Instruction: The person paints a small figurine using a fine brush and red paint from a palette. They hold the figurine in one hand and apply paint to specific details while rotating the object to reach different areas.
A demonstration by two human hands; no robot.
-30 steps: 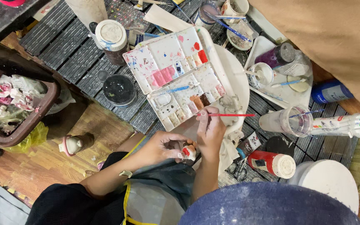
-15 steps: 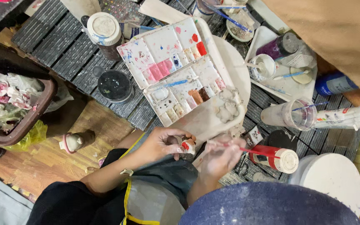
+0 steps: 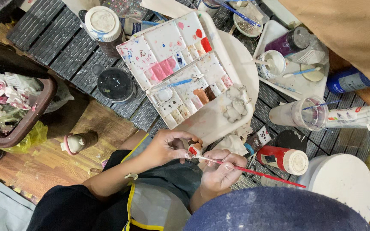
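At the far left a brown bin [image 3: 20,128] stuffed with crumpled, paint-stained tissues is seen, and beside it, on the wooden floor, a small capped bottle [image 3: 77,142] lies on its side. Further in, a dark round jar [image 3: 115,84] stands on the slatted mat, with a white-lidded paint jar [image 3: 102,25] above it.

In the middle, the left hand [image 3: 165,147] is curled around a small figurine [image 3: 193,149], which is pinched between thumb and fingertips just below the edge of the open watercolour palette [image 3: 180,68]. The figurine appears pale with a red patch; its exact shape cannot be made out. It is judged to be light, rigid and probably brittle, like plaster or clay, and any fresh paint would be smeared by touch. It is best gripped by its unpainted sides or base, with gentle pressure only.

Just to the right, the right hand [image 3: 221,171] is closed in a pen grip on a red-handled paintbrush [image 3: 253,172], whose tip is laid against the figurine. The brush is thin and light, and is held near its ferrule for control.

Further right a red paint bottle [image 3: 281,159] lies on its side, a clear cup of water [image 3: 298,113] stands above it, and a bundle of markers [image 3: 365,117] is seen at the edge.
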